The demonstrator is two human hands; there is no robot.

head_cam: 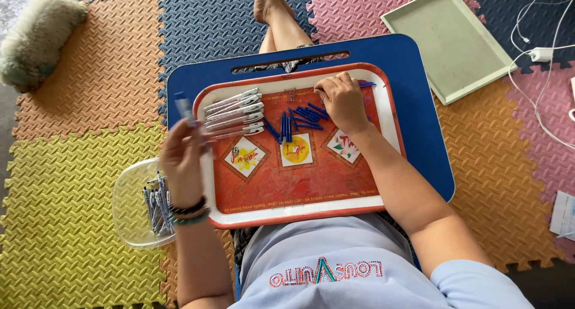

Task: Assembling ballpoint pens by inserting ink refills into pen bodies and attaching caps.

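A red tray (299, 183) with a white rim lies on a blue lap table (419, 105) across my legs. My left hand (182, 156) is raised at the tray's left edge and holds a pen barrel (184, 110) upright between its fingers. Beside it a row of several white pen barrels (235, 112) lies on the tray. My right hand (342, 100) rests palm down on the tray's far right part, its fingers on a scatter of several blue pen parts (299, 120).
A clear plastic container (135, 204) with several pens in it sits on the floor at my left. A pale green tray (449, 39) lies at the far right, near a white charger and cable (542, 54). A furry cushion (39, 36) is at the far left on coloured foam mats.
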